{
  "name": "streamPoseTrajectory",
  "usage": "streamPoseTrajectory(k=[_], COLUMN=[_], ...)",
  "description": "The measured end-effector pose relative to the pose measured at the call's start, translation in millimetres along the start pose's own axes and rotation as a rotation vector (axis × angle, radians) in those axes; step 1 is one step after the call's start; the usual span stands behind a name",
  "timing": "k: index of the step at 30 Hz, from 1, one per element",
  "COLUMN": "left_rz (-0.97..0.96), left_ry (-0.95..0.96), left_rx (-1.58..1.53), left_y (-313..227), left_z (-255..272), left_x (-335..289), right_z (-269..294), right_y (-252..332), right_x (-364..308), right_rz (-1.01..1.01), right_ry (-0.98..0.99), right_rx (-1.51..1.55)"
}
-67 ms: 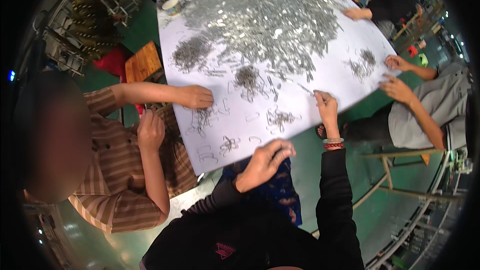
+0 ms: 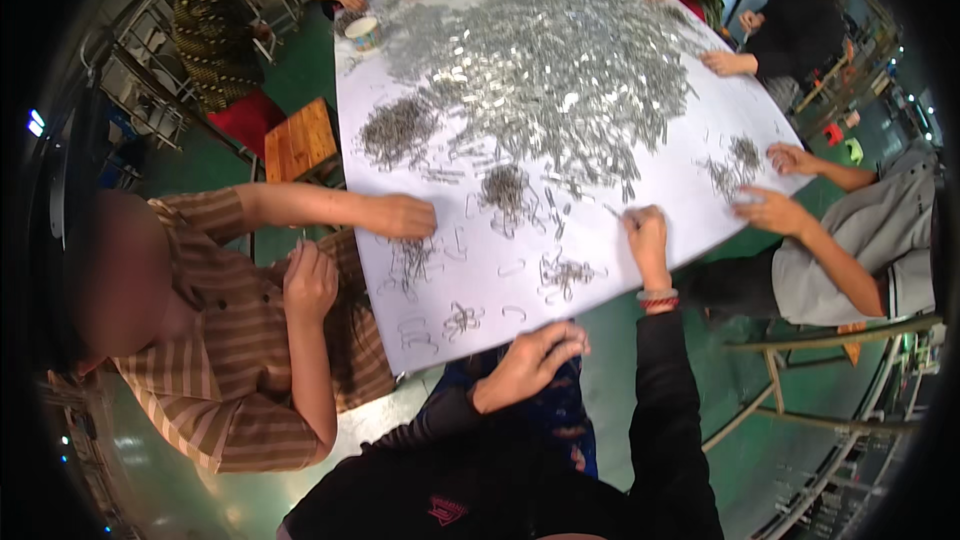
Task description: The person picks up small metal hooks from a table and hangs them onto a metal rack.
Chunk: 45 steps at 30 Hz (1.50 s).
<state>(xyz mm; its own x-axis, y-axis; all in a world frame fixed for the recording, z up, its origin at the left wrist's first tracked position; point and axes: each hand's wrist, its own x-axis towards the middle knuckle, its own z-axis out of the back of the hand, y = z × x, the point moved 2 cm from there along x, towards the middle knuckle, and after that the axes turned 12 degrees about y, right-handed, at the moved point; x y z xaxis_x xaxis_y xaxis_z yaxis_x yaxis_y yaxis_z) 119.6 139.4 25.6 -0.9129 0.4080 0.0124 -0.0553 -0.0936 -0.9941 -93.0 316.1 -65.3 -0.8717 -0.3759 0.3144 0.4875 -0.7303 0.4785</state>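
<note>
We have our right grip (image 2: 645,230) closed in a pinch over the near right part of the white tabletop (image 2: 692,190), with a thin metal strip (image 2: 613,210) that seems caught at its fingertips and points away to the left. Our left grip (image 2: 535,365) hangs by the near edge, below and to the left of the right one, its fingers curled toward the thumb; we cannot tell whether anything sits between them. Beyond the right grip spreads a broad heap of flat metal pieces (image 2: 570,60), and we judge this to be the large share that is left, since it far outweighs what lies apart. What looks done is modest: a tangle of bent wires (image 2: 567,275) rests left of the right grip and a little nearer to us, a smaller cluster (image 2: 462,321) lies ahead and left of the left grip, and a darker pile (image 2: 503,188) sits farther left of the right grip, at the fringe of the heap. Well left of both, a co-worker's hand (image 2: 400,217) is over more wires (image 2: 412,262), and all told the work seems to us far from finished, with most pieces loose in the heap
</note>
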Motion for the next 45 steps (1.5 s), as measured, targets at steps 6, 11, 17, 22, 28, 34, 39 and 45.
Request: streamPoseTrajectory(k=[6,11,17,22,28,34,39,45], left_rz=[0.018,-0.061,-0.147,-0.156,-0.168,-0.215,-0.318,-0.278], left_ry=[0.058,0.005,0.099,0.145,0.092,0.067,0.024,0.050], left_rx=[-0.022,0.070,0.146,0.120,0.118,0.200,0.234,0.239], left_y=[13,8,-6,-13,-27,-30,-29,-30], left_z=[-5,-2,-6,-17,-23,-24,-30,-31], left_x=[3,8,10,2,-8,-5,-3,-1], right_z=[3,60,105,116,116,117,116,127], right_y=[16,81,139,164,167,168,162,172], right_x=[-1,-43,-126,-137,-145,-155,-157,-157], right_rz=[-0.079,-0.388,-0.406,-0.266,-0.219,-0.257,-0.312,-0.277], right_ry=[0.124,0.212,-0.080,-0.078,-0.168,-0.194,-0.203,-0.201], right_rx=[-0.001,0.981,1.198,1.228,1.209,1.274,1.480,1.309])
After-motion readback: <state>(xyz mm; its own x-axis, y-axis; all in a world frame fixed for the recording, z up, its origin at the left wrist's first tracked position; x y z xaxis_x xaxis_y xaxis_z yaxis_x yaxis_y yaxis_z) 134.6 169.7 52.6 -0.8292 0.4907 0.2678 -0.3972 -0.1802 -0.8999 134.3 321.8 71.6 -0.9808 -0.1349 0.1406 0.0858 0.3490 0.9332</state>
